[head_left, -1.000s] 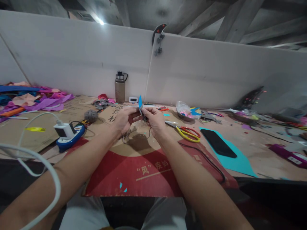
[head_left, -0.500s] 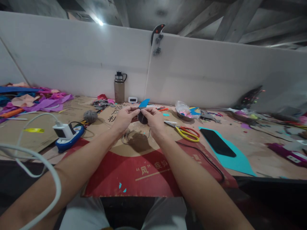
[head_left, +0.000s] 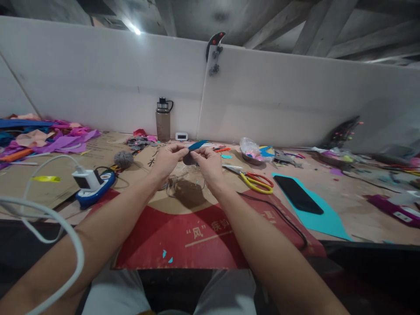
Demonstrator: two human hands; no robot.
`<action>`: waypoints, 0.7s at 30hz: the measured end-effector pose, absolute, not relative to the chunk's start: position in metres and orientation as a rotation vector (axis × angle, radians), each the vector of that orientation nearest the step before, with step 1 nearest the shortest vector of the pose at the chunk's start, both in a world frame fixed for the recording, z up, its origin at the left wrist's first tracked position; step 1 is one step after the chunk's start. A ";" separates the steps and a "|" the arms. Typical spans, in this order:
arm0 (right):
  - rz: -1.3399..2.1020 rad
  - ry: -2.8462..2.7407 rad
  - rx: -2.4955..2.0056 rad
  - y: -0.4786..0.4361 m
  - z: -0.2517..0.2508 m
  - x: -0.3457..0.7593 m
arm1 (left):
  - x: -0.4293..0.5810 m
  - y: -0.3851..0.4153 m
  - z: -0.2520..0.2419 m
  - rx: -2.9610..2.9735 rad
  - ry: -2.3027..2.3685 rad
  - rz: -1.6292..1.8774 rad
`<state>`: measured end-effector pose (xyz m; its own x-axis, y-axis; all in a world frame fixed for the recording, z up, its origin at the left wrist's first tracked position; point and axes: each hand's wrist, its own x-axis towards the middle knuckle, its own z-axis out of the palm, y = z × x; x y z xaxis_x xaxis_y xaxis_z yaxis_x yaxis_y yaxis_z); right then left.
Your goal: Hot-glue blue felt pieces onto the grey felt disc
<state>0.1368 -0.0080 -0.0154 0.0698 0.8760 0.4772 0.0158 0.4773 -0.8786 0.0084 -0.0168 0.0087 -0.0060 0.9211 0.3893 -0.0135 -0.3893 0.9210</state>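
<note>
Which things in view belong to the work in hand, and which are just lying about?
Work in hand:
- blue-and-dark piece, pinched by left hand and right hand
- perhaps scissors, within easy reach

Apparently lying about:
- bottle
- black phone-like slab
- white charger

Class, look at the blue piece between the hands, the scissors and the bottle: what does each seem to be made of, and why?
Blue piece: perhaps matt card or foam sheet; it looks thin and flat, but is too small to be sure.
Scissors: probably metal blades, pale grey; smooth red and yellow handles, likely plastic-coated.
Bottle: likely tinted plastic, its brownish body seemingly see-through.
</note>
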 end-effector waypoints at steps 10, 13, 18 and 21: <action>0.802 -1.545 -0.968 -0.009 -0.020 0.140 | -0.010 -0.001 0.006 1.162 0.990 1.517; 0.775 -1.652 -1.005 -0.011 -0.018 0.143 | -0.021 0.008 0.006 1.000 0.852 1.623; 0.808 -2.002 -0.991 -0.018 -0.009 0.150 | -0.036 0.020 0.006 0.910 0.758 1.738; 0.764 -2.140 -1.084 -0.015 -0.007 0.161 | -0.039 0.023 0.007 0.824 0.754 1.773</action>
<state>0.1606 -0.0153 -0.0070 -0.4761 0.8401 0.2598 0.4856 0.4975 -0.7188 -0.0394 0.0225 0.0073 -0.2687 0.9447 0.1878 -0.5203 -0.3065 0.7971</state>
